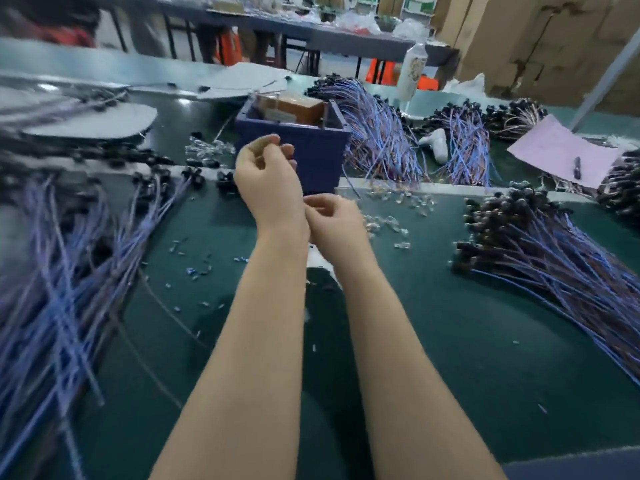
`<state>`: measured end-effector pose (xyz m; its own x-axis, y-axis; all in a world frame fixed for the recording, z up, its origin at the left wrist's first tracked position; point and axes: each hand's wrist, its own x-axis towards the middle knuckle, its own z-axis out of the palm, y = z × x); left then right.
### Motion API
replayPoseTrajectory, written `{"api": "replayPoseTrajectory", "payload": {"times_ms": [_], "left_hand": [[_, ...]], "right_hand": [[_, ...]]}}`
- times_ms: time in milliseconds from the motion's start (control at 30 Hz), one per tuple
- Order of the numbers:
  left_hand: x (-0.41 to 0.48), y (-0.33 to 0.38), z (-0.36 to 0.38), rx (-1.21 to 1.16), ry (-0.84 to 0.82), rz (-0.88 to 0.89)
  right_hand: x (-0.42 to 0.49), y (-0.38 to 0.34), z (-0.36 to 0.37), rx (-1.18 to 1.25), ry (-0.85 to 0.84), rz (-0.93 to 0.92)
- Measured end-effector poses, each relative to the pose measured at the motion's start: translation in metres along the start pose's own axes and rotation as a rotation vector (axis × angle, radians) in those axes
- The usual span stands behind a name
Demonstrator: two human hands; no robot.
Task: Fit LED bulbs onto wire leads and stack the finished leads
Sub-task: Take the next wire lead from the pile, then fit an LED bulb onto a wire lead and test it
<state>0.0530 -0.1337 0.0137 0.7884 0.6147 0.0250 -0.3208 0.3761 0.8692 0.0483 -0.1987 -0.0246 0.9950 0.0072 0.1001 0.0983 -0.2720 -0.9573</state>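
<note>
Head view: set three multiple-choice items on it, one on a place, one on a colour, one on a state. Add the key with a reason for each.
1. Where does the dark pen lie?
A) on the pink sheet
B) in a hand
C) on the floor

2. What colour is the table mat?
A) red
B) dark green
C) white

3. How does the blue box stand?
A) shut with a lid
B) tipped on its side
C) upright and open at the top

Key:
1 A, the pen rests on the sheet at the far right of the table.
2 B, dark green shows between the piles of wire leads.
3 C, a brown block shows inside it above the rim.
</note>
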Motion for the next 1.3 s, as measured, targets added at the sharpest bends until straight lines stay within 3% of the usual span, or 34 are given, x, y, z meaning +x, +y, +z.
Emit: {"api": "replayPoseTrajectory", "payload": {"times_ms": [233, 300, 433, 667, 800, 900, 1000, 1100, 1167, 1300], "left_hand": [[0.058, 0.035, -0.077, -0.132, 0.248, 0.055], [0.068, 0.04, -0.089, -0.154, 0.289, 0.046], [0.076, 0.044, -0.102, -0.208, 0.343, 0.029], [0.079, 0.048, -0.107, -0.265, 0.397, 0.016], [0.077, 0.048, -0.105, -0.284, 0.415, 0.011], [0.075, 0.048, -0.104, -0.194, 0.426, 0.043], [0.074, 0.043, -0.101, 0.151, 0.342, -0.003], [0.072, 0.04, -0.092, 0.474, 0.111, -0.202], [0.068, 0.036, -0.083, 0.519, -0.022, -0.24], [0.05, 0.025, -0.054, 0.382, -0.191, -0.087]], "right_hand": [[0.004, -0.008, 0.125, -0.46, -0.321, -0.179], [0.005, -0.007, 0.153, -0.672, -0.333, -0.191], [0.001, -0.012, 0.175, -0.742, -0.284, -0.212], [0.009, -0.033, 0.165, -0.375, -0.292, 0.071], [0.02, -0.034, 0.15, -0.299, -0.256, 0.135], [0.024, -0.036, 0.133, -0.1, -0.283, 0.149], [0.023, -0.041, 0.109, 0.156, -0.279, 0.099], [0.02, -0.043, 0.08, 0.199, -0.279, -0.015], [0.017, -0.04, 0.059, 0.158, -0.31, -0.042], [0.009, -0.027, 0.025, 0.064, -0.401, -0.022]]}}
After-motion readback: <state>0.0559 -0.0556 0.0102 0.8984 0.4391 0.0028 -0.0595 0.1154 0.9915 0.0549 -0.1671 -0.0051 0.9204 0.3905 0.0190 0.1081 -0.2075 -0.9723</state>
